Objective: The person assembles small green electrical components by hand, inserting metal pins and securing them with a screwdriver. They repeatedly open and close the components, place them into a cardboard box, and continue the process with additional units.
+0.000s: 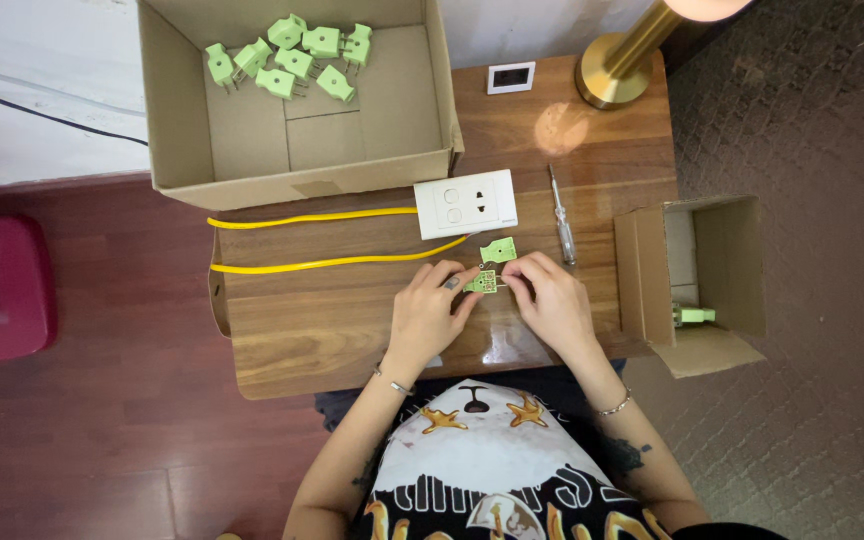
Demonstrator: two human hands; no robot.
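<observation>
**Operator:** Report hand positions and finger state.

**Inspector:** Both hands rest over the wooden table (332,330), near its front edge. The left hand (424,312) and right hand (552,300) meet on one open green plug half (482,282). Fingers of each hand are drawn narrow, pinching that part from opposite sides; the left grips its left edge, the right its right edge. Whether the right fingertips also hold a small metal piece cannot be determined — too small.

**Operator:** Location of the plug half and adjacent parts?

**Inspector:** It sits between the two hands, just above the table surface. A second green plug cover (498,249) lies just beyond it, apart from the fingers. The white wall socket (465,204) lies further back, with a yellow cable (302,265) running left from it. A screwdriver (560,225) lies to the right of the socket.

**Operator:** Containers?

**Inspector:** A large cardboard box (252,180) at the rear holds several green plugs (292,58). A small cardboard box (722,260) at the right holds one — a single green plug (692,316).
</observation>
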